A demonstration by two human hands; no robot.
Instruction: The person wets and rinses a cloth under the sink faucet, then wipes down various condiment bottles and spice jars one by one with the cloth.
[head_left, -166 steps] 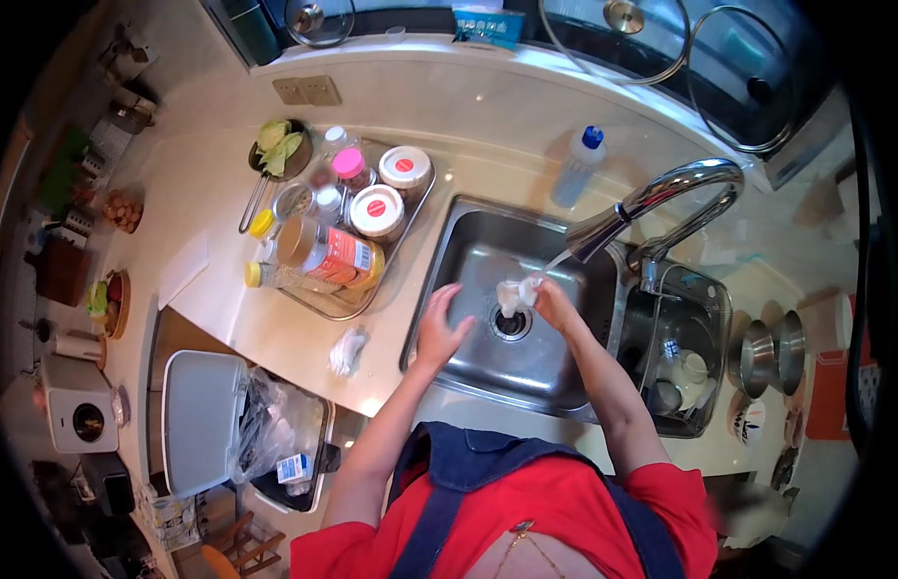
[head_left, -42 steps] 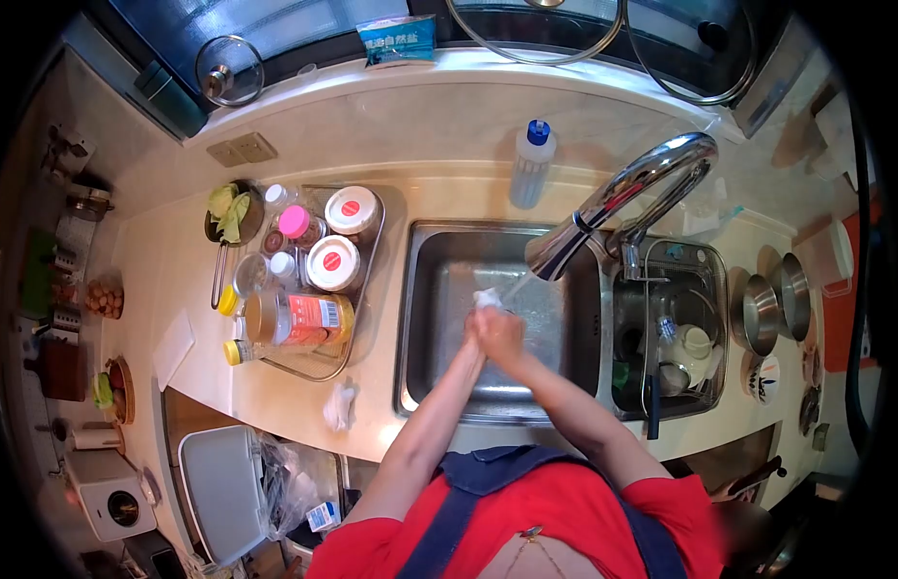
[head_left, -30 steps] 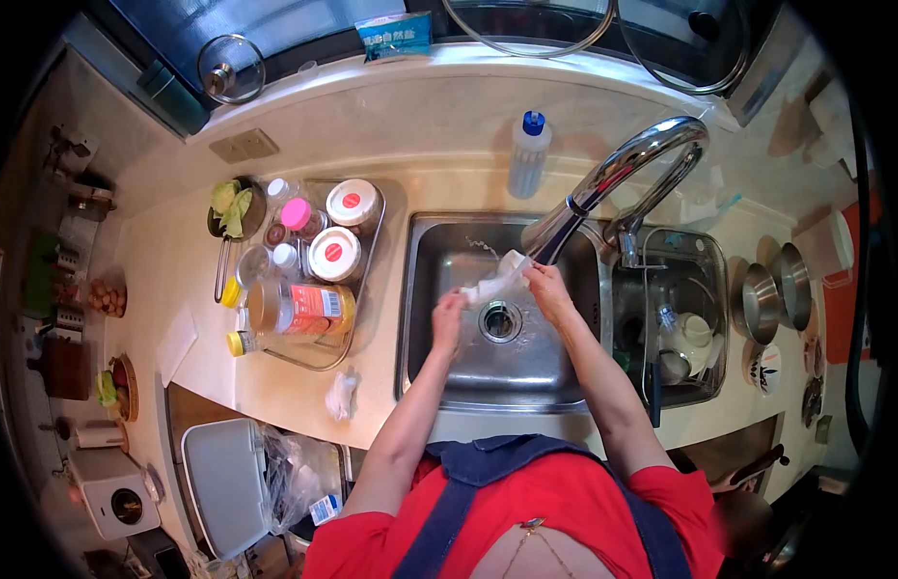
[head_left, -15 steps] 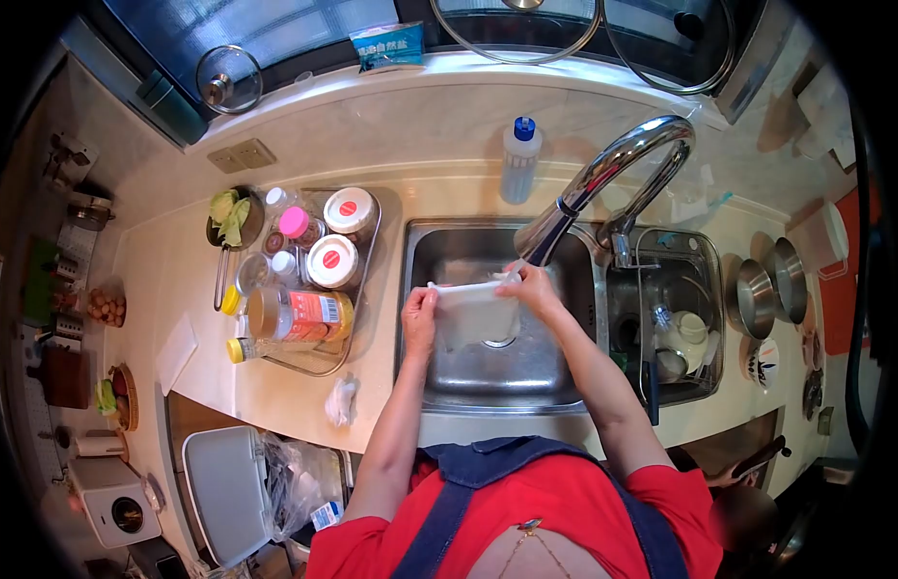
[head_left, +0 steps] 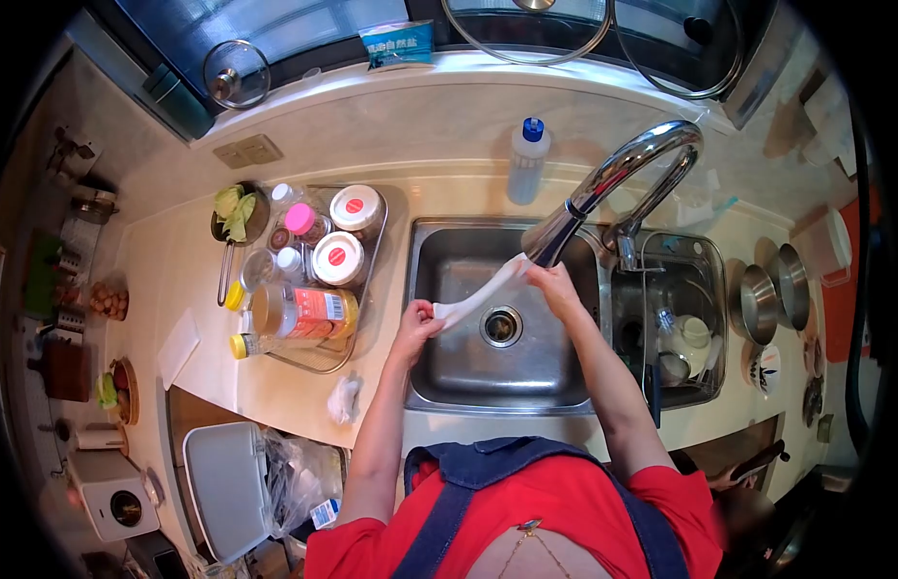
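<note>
A white cloth (head_left: 484, 295) is stretched in a narrow, slanting band over the metal sink (head_left: 507, 376). Its lower left end is pinched in my left hand (head_left: 417, 326), near the sink's left rim. My right hand (head_left: 553, 284) grips the upper right end, just below the head of the chrome faucet (head_left: 590, 193). The drain (head_left: 501, 326) shows beneath the cloth. Any water flow from the faucet is hidden or absent.
A wire tray of jars (head_left: 338, 258) and a pan of leaves (head_left: 235, 212) stand left. A crumpled white piece (head_left: 344, 399) lies near the counter edge. A blue-capped bottle (head_left: 529, 164) stands behind the sink. A dish basin (head_left: 685, 328) is at right; an open bin (head_left: 227, 492) lower left.
The cloth was bunched between both hands, then opened and spread like a hanging sheet. Now it is a narrow band, with my left hand slightly lower and the drain more exposed.
</note>
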